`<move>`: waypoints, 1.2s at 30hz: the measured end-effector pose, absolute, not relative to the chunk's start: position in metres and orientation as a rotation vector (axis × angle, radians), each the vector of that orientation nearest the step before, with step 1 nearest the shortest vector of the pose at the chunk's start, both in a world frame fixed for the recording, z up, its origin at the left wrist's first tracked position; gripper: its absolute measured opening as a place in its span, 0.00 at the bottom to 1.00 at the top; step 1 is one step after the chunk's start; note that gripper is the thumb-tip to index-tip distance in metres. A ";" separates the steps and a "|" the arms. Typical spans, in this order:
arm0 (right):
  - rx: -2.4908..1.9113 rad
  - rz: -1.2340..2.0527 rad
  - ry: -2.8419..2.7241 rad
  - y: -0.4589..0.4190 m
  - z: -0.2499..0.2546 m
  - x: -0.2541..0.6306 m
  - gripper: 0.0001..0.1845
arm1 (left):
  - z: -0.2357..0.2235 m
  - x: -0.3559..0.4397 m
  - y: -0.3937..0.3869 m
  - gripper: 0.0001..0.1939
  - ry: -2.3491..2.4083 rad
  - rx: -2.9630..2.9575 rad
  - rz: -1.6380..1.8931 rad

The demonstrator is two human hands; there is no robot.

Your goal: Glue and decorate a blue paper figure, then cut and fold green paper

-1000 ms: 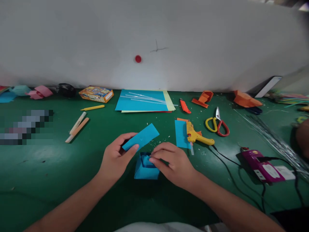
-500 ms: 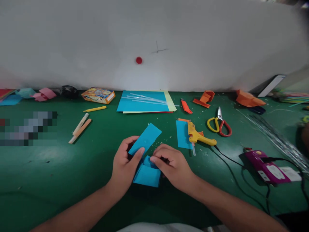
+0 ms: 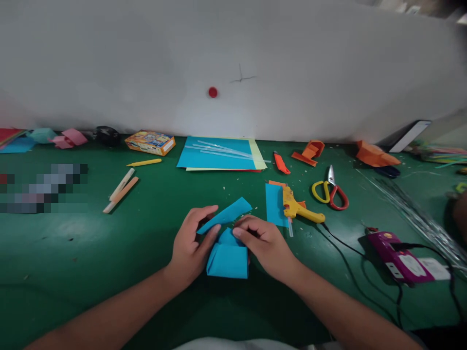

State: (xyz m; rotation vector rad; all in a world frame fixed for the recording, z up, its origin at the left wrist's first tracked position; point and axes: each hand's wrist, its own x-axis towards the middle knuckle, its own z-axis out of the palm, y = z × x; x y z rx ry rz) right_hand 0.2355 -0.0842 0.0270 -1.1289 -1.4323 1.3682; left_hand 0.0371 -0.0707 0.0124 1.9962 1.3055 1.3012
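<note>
A blue paper strip [image 3: 228, 214] is pinched between the thumb and fingers of my left hand [image 3: 193, 243], slanting up to the right. Below it is a small folded blue paper box [image 3: 228, 261], with a loose flap [image 3: 228, 237] standing at its top. My right hand [image 3: 266, 243] has its thumb and forefinger closed on the edge of that box beside the flap; the other fingers curl behind. The left thumb lies along the box's upper left corner, and I cannot tell whether it presses on it.
Right of my hands a yellow glue gun [image 3: 301, 209] lies partly on blue paper [image 3: 273, 206], its cord running to a purple power box [image 3: 397, 257]. Scissors [image 3: 331, 189] and an orange cutter [image 3: 281, 163] lie behind. Stacked coloured sheets [image 3: 215, 158] rest near the wall, with wooden sticks [image 3: 122, 192] at left.
The blue strip has tipped flatter and come down closer over the box. My left hand has moved right, up against the box, and the box has turned and tilted in my hands.
</note>
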 end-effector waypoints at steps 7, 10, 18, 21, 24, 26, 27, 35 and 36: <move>-1.086 0.702 -1.791 -0.087 0.026 0.237 0.11 | 0.020 0.038 -0.083 0.14 1.393 2.084 1.439; -1.110 0.755 -1.760 -0.086 0.023 0.233 0.11 | 0.012 0.041 -0.084 0.16 1.309 2.134 1.411; -1.257 1.230 -1.422 -0.077 0.024 0.233 0.18 | 0.002 0.038 -0.073 0.20 1.238 2.202 1.421; -1.260 1.375 -1.291 -0.074 0.025 0.236 0.20 | 0.002 0.039 -0.072 0.20 1.211 2.228 1.413; -1.239 1.476 -1.200 -0.072 0.023 0.236 0.22 | 0.002 0.040 -0.072 0.20 1.198 2.239 1.407; -1.236 1.528 -1.164 -0.070 0.020 0.235 0.23 | 0.002 0.040 -0.072 0.20 1.214 2.234 1.399; -1.247 1.546 -1.150 -0.070 0.018 0.235 0.24 | 0.001 0.039 -0.072 0.20 1.222 2.231 1.393; -0.965 1.615 -1.419 -0.079 0.014 0.251 0.32 | 0.003 0.034 -0.068 0.17 1.293 2.207 1.418; -0.938 1.610 -1.488 -0.082 0.015 0.252 0.35 | 0.004 0.033 -0.067 0.17 1.313 2.205 1.422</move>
